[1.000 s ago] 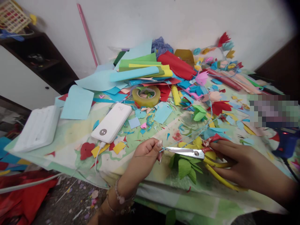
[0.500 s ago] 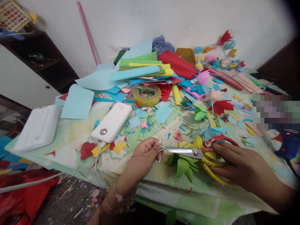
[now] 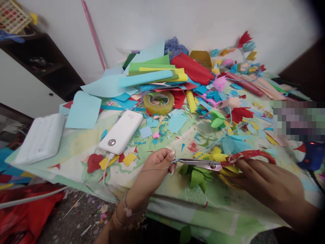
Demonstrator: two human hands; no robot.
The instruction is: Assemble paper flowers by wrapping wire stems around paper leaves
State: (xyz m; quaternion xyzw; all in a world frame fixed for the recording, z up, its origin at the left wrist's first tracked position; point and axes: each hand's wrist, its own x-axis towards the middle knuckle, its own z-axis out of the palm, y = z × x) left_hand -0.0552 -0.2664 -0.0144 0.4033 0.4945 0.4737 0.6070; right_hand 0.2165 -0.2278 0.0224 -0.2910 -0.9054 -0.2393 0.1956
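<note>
Between its thumb and fingers my left hand (image 3: 159,162) pinches a thin light-blue string (image 3: 210,145), which runs up to the right among paper flowers. My right hand (image 3: 266,179) grips scissors (image 3: 203,164) by their red and yellow handles. The blade tips point left and meet the string right beside my left fingertips; whether they have cut it I cannot tell. Under the blades lie green paper leaves (image 3: 199,178) and yellow paper petals (image 3: 215,154). A light-blue paper flower (image 3: 233,144) sits just above the scissors.
A white power bank (image 3: 122,132) with a cable lies left of my hands. Behind it are a tape roll (image 3: 158,103) and stacked coloured paper (image 3: 147,79). A white box (image 3: 40,137) stands at the table's left edge, a blue glue-gun-like tool (image 3: 311,156) at the right.
My right hand has turned the scissors, so the blades now show edge-on and the red handle reaches farther right. The left hand keeps its pinch in nearly the same spot.
</note>
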